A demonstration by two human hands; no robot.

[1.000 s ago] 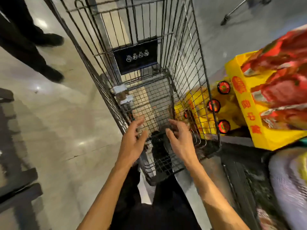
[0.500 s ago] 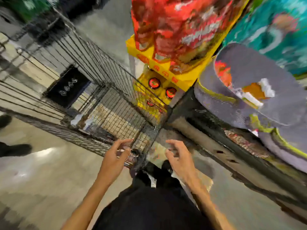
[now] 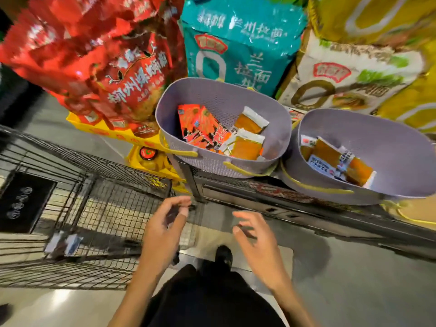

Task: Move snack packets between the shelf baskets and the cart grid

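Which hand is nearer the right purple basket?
Right. The right hand hovers short of the right basket, to its left; the left hand is farther left, by the cart.

The left forearm (image 3: 134, 289) and right forearm (image 3: 291, 303) are bare and reach forward, one on each side of the person's black shoe (image 3: 224, 254). The left hand (image 3: 164, 234) is above and left of the shoe, its back to the camera. Its fingers are loosely curled, thumb and forefinger tips close together, and it seems to hold nothing, though it is blurred. The right hand (image 3: 256, 246), just right of the shoe, is empty, with fingers spread and slightly bent. The hands do not touch.
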